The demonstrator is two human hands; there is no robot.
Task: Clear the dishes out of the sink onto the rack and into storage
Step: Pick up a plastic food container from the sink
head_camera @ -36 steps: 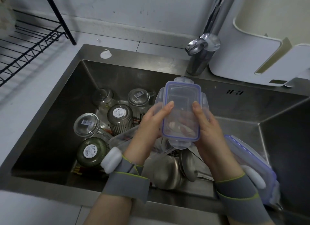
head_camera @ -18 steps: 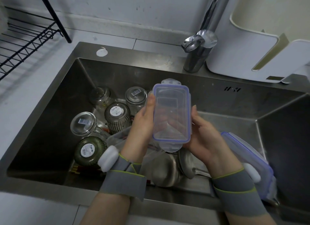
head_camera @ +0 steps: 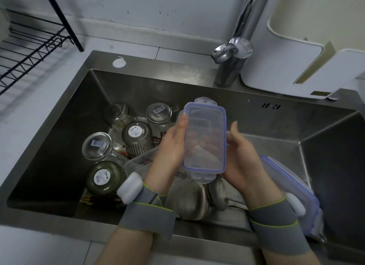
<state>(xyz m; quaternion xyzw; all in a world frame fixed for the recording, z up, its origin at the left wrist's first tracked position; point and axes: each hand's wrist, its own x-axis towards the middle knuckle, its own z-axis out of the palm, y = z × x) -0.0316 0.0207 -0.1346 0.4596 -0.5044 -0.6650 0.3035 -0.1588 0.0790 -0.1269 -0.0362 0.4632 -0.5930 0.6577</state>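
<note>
- Above the sink [head_camera: 59,138], both hands are on one clear plastic lid [head_camera: 204,138] with a blue-violet rim and snap tabs at its ends, held up over the basin.
- Left hand [head_camera: 169,148] grips the lid's left edge, thumb lying along the rim, fingers curled behind and showing faintly through the plastic.
- Right hand [head_camera: 243,156] cups the right edge and lower corner, thumb raised beside the rim, fingers wrapped underneath.
- Both wrists wear grey bands [head_camera: 148,211] with a white block attached.
- Just below the hands: upturned steel bowls [head_camera: 189,201] and a clear plastic tub [head_camera: 138,162], contents too hard to make out.
- Over to the left of the basin, five glasses lie bottom-up: a ribbed one [head_camera: 136,140] and a green ribbed one [head_camera: 104,175], each with a round white sticker, print too small to read; two clear ones [head_camera: 96,146] [head_camera: 160,112] carry barcode labels; another clear one [head_camera: 116,112] sits at the back.
- Right side, a second blue-rimmed lid [head_camera: 286,181] leans against the sink wall, behind the right wrist.
- Further out: chrome tap [head_camera: 233,53] at the back rim, a white bin [head_camera: 286,57] beside it, and a black wire rack [head_camera: 29,49] on the counter at far left.
</note>
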